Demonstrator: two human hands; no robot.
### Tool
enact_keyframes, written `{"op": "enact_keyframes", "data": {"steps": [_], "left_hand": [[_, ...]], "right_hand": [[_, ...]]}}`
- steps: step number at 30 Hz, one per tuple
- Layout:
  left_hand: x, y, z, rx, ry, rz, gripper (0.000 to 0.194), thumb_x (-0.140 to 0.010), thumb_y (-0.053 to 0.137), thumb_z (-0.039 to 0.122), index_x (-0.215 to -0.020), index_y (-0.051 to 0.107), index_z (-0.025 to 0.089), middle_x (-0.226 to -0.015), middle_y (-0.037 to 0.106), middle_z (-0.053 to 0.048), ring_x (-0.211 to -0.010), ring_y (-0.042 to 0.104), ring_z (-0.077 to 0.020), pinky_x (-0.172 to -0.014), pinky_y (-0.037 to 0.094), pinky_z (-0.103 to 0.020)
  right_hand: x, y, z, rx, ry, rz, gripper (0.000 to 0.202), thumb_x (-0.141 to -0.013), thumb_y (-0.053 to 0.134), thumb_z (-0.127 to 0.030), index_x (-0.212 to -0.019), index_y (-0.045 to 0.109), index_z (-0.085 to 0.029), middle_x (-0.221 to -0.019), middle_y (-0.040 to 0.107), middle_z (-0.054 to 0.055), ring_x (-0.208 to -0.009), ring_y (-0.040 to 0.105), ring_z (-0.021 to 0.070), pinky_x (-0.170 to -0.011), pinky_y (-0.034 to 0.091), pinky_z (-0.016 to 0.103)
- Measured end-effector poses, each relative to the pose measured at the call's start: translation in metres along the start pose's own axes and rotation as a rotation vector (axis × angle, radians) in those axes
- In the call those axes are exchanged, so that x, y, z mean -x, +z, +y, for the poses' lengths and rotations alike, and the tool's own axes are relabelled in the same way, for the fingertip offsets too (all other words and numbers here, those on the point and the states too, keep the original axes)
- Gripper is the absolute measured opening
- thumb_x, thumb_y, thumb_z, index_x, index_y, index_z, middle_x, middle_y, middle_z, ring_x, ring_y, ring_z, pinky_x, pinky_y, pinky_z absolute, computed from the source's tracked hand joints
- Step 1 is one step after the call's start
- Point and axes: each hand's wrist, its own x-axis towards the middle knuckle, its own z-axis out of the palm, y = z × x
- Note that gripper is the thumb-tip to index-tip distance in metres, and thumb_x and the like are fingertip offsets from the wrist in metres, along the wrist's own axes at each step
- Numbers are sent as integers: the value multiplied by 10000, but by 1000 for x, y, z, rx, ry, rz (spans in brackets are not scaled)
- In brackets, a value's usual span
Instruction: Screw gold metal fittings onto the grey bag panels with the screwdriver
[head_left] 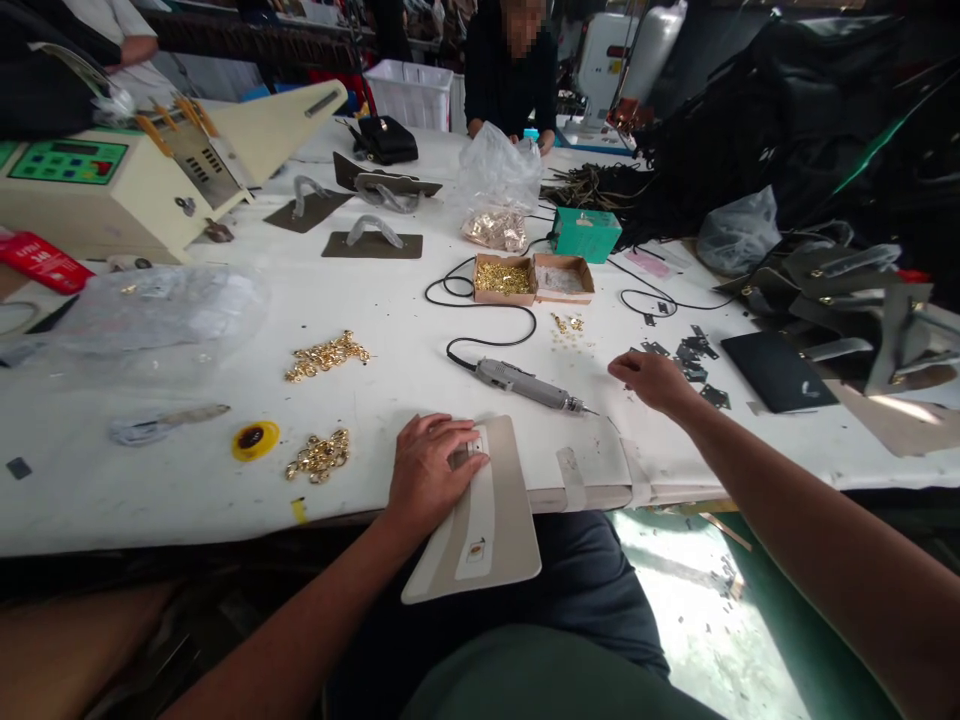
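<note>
One white surface (405, 330) spans the frame. Upper left: a beige machine (90, 195) bearing a green keypad. Mid-left: a clear plastic bag (172, 305), then two piles of gold-coloured hardware (319, 456), a yellow ring (255, 440) just beside the nearer. Lower centre: the left grip (431, 465), unclenched, lies with fingers extended on a taupe panel (514, 510), which projects past the surface's near edge. Upper centre: a person (506, 75) in dark clothing at the far side. Centre: two small cardboard boxes (505, 297) above a grey corded driver (525, 385). Right of centre: the right grip (660, 380), fingers bunched; whether it holds anything, cannot tell. Dark flat plates (694, 350) lie near it. Lower right: green floor (780, 600), brightly lit in part. Upper right: heaped black material (780, 110).
</note>
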Motion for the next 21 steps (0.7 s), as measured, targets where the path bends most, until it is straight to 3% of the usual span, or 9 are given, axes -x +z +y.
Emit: {"op": "enact_keyframes", "data": {"steps": [6, 15, 21], "left_hand": [[2, 1, -1, 21, -3, 5, 217, -839, 792, 368, -1044, 793, 297, -1215, 780, 18, -1252, 600, -306, -1149, 380, -551], [2, 1, -1, 34, -2, 17, 213, -834, 796, 353, -1040, 792, 299, -1219, 779, 8, -1254, 597, -310, -1161, 374, -562], [2, 2, -1, 33, 2, 18, 215, -842, 794, 367, -1046, 788, 301, -1224, 776, 11, -1252, 596, -307, -1165, 365, -549]], "right_hand": [[-20, 36, -40, -48, -58, -43, 306, -872, 590, -445, -900, 757, -190, -682, 694, 13, -634, 598, 154, -614, 427, 270], [-28, 43, -46, 51, -55, -21, 196, -831, 639, -342, -820, 759, -187, -754, 738, 29, -695, 629, 171, -644, 423, 276], [-21, 47, -45, 121, -117, 75, 223, -858, 637, -375, -950, 761, -214, -949, 770, 47, -827, 659, 203, -689, 436, 289]]}}
